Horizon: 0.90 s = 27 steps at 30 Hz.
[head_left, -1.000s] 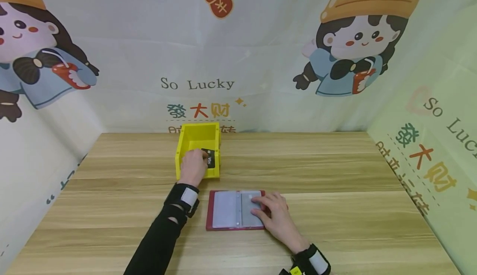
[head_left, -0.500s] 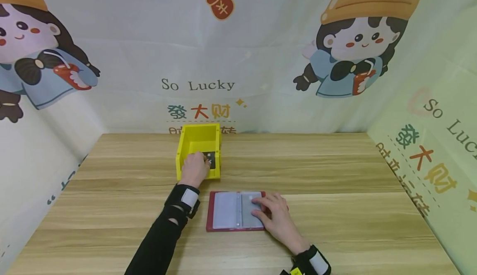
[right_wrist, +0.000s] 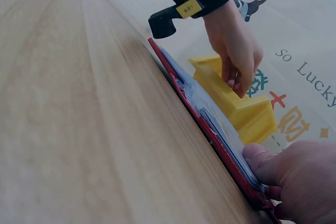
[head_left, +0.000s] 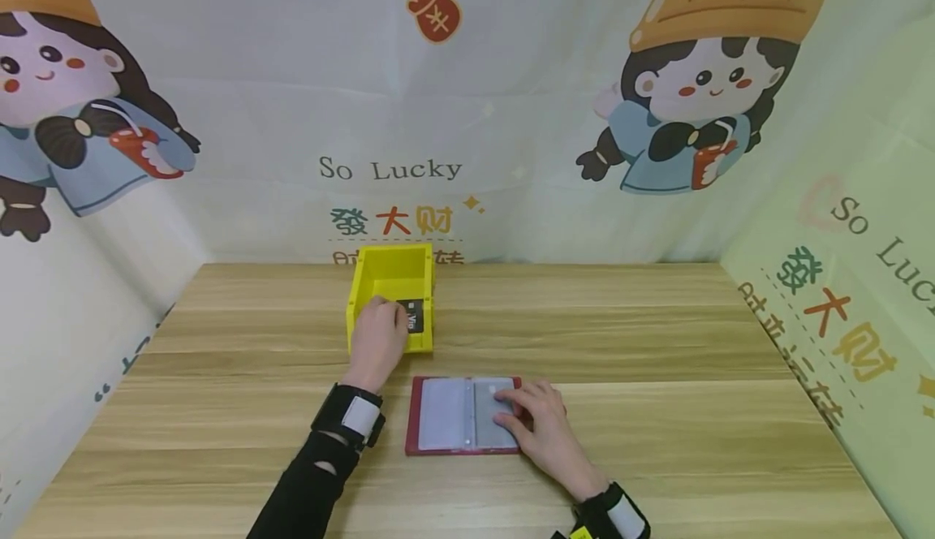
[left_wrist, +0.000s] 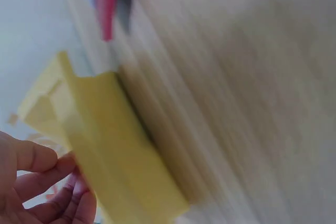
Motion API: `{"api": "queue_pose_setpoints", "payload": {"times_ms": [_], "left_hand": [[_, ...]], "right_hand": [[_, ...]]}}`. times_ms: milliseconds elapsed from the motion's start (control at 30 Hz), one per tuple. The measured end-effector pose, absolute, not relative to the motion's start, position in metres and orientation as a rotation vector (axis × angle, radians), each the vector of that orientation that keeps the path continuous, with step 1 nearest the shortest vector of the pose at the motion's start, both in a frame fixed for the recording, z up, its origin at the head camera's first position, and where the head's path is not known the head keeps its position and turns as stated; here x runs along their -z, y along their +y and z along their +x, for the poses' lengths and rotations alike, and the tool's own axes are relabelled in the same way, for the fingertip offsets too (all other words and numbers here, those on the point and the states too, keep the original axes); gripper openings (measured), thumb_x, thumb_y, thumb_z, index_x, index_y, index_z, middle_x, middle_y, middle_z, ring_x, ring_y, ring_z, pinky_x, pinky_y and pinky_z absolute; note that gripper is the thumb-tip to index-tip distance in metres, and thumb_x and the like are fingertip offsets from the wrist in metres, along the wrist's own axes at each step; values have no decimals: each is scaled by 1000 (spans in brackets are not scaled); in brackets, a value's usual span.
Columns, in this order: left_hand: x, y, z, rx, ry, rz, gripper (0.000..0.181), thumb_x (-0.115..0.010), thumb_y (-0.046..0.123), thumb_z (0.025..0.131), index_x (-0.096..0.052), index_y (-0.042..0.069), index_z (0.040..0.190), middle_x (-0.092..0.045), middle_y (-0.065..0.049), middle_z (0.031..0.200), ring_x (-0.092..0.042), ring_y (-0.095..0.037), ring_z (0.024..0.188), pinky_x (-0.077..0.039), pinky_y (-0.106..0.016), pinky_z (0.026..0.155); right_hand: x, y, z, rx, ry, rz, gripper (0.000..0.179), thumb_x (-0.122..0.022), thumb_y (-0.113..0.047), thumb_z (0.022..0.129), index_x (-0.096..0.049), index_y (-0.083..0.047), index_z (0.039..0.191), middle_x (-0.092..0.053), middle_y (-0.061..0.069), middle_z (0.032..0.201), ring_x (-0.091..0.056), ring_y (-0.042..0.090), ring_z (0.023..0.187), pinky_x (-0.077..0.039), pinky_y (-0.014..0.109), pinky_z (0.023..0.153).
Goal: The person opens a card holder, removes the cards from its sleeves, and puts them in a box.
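From my remote seat, nearest: right hand (head_left: 540, 425) pinching the right edge of a spread red booklet (head_left: 444, 414) on the wooden table (head_left: 694, 425). Beyond, left hand (head_left: 377, 340) dips into the yellow bin (head_left: 396, 260), fingers curled beside a black card (head_left: 415, 317); whether gripping anything, I cannot tell. Farthest, printed backdrop (head_left: 526, 125).

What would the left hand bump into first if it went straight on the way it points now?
Probably the floor of the yellow storage bin: the left hand angles down into it. Depth is unclear, so the far wall could come first. The black card lies right of that line.
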<state>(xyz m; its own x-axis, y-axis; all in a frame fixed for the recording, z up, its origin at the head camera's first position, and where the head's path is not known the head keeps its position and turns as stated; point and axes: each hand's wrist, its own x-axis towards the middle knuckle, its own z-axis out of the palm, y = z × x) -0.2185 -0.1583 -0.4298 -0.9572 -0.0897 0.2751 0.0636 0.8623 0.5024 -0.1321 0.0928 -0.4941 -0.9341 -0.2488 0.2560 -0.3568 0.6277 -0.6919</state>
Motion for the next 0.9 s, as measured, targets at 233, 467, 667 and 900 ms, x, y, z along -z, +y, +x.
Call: {"api": "queue_pose_setpoints", "payload": {"times_ms": [233, 467, 667, 900], "left_hand": [[418, -143, -179, 966, -2767, -94, 15, -65, 10, 93, -75, -1, 91, -67, -11, 81, -56, -19, 70, -48, -29, 63], [419, -127, -145, 1181, -2952, -260, 10, -67, 11, 91, -71, 8, 83, -57, 1, 68, -50, -12, 62, -38, -22, 56], [436, -120, -133, 1299, -2984, -411, 9, -68, 9, 90, -71, 5, 83, -62, 1, 71, -52, -9, 64, -41, -19, 57], [444, -118, -130, 1380, -2989, -440, 5, -71, 9, 89, -70, 5, 92, -62, 1, 75, -52, -7, 65, -44, -18, 59]], "right_hand": [[495, 93, -131, -1199, -2715, 495, 25, -79, -15, 85, -75, -13, 109, -49, -16, 78, -42, 8, 91, -28, 31, 84], [496, 93, -132, -1202, -2700, 497, 25, -79, -15, 85, -75, -14, 109, -49, -16, 78, -42, 7, 90, -29, 31, 85], [498, 92, -133, -1182, -2678, 517, 25, -80, -15, 84, -75, -13, 108, -58, -12, 82, -44, 7, 89, -31, 32, 84], [498, 94, -134, -1188, -2671, 533, 25, -79, -15, 84, -75, -14, 109, -61, -11, 85, -45, 7, 89, -32, 32, 84]]}}
